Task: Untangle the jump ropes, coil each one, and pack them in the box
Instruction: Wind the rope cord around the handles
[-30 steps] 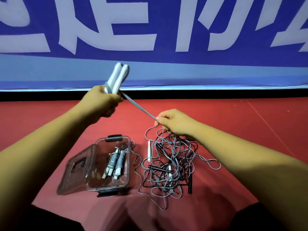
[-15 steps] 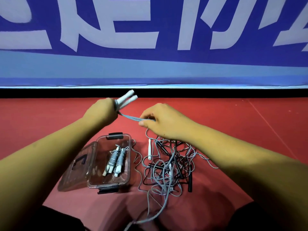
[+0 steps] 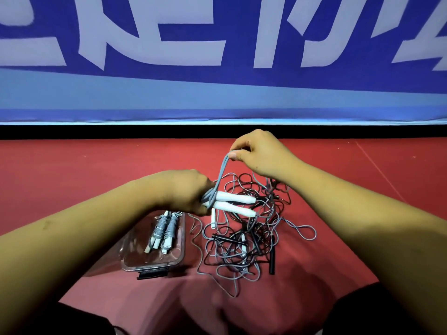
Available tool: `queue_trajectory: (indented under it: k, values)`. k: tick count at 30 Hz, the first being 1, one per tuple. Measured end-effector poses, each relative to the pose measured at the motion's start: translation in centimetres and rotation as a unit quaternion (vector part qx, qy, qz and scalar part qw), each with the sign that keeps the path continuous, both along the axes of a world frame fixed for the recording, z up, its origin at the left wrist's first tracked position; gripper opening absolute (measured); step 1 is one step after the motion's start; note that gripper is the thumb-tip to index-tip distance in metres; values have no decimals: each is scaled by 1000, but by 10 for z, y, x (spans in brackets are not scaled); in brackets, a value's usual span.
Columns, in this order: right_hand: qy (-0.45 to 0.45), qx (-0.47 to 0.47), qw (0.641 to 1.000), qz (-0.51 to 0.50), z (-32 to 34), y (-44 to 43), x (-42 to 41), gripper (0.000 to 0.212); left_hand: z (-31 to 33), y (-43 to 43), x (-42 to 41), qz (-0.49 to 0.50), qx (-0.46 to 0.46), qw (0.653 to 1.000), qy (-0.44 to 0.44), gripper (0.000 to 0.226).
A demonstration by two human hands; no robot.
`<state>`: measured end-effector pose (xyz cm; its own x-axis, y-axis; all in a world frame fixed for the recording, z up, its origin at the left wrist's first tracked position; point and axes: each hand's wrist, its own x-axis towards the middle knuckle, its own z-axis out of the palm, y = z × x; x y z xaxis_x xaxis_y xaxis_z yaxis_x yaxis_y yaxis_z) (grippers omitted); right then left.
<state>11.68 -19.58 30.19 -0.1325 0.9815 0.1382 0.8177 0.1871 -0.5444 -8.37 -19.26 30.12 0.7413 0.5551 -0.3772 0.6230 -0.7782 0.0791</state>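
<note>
L hand [image 3: 191, 192] gripped both white handles [image 3: 233, 201] | R hand [image 3: 261, 155] pinched grey cord [image 3: 221, 172] loop | cord looked light, floppy, prob snaggy | best held by stiff handles imo

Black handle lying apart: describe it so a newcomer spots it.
On the red floor, right of the clear box, lies the tangled rope pile. At its near right corner is the black handle, pointing toward the person. Other black handles sit among the cords; this one juts clear.
</note>
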Motion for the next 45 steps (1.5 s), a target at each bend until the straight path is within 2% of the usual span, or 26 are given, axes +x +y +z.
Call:
queue_trajectory:
  k: [3,5,8,10,12,15,18,21,23,25,27,32,34,37,42,45]
  values:
    - [19,-25,999,16,-6,3,1,13,8,-10,0,37,-73,992,-93,53]
    - [51,-48,997,32,-9,3,1,13,9,-12,-2,74,-114,977,-165,50]
    - [99,-114,986,65,-11,-4,7,11,11,-9,-7,119,-125,955,-241,34]
    - [97,-149,981,82,-14,-10,6,26,13,-7,-9,140,-118,946,-269,27]
    - [148,-207,965,68,-21,-15,0,34,13,-5,-10,171,-123,931,-298,22]
    - [198,-301,930,76,-32,-17,-12,32,11,2,-13,212,-119,898,-367,24]
    - [224,-325,914,94,-36,-18,-21,35,8,13,-19,217,-125,881,-401,34]
    - [195,-308,928,79,-26,-21,-29,33,6,24,-25,247,-105,876,-401,23]
    - [160,-266,947,78,-15,-22,-34,31,5,30,-28,260,-68,886,-378,23]
    - [81,-203,971,99,-4,-25,-37,25,3,36,-32,248,2,914,-322,26]
    - [2,-154,979,130,2,-30,-40,19,2,41,-36,235,71,934,-260,29]
    - [-73,-68,985,142,18,-37,-43,23,-4,36,-32,188,101,967,-139,30]
    - [-65,-34,989,127,22,-35,-40,23,-6,29,-23,157,92,978,-103,29]
    - [-31,0,994,106,19,-29,-32,16,-6,18,-12,131,45,987,-83,44]
    - [44,32,996,73,16,-17,-13,9,5,4,-5,65,-7,992,-106,33]
    - [105,19,992,60,15,-14,-7,21,9,1,-9,38,-43,986,-154,31]
